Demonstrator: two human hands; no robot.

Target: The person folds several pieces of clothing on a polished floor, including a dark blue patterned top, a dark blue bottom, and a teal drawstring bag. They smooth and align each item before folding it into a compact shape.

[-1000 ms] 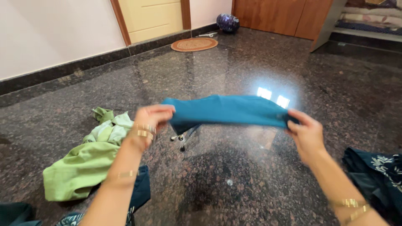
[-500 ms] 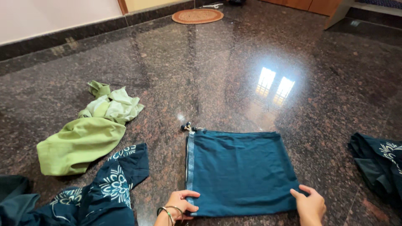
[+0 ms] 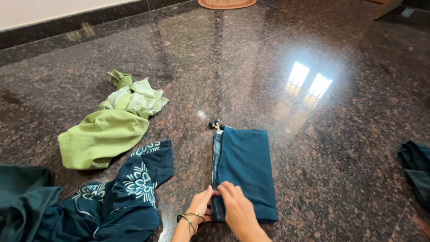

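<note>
My left hand (image 3: 200,205) and right hand (image 3: 236,207) pinch the near edge of the teal cloth (image 3: 245,168), already folded narrow on the granite floor (image 3: 313,148); other garments lie unfolded.

Daylight lit the scene evenly and brightly, and the picture was sharp throughout. A window's reflection (image 3: 308,84) glared white on the polished granite floor (image 3: 251,67), washing out its speckle nearby. Shadows under the cloths were soft and faint.

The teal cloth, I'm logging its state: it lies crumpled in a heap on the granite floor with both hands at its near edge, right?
Not crumpled: the head view shows the teal cloth folded into a neat flat rectangle on the granite floor, with the left hand and right hand at its near edge.
</note>
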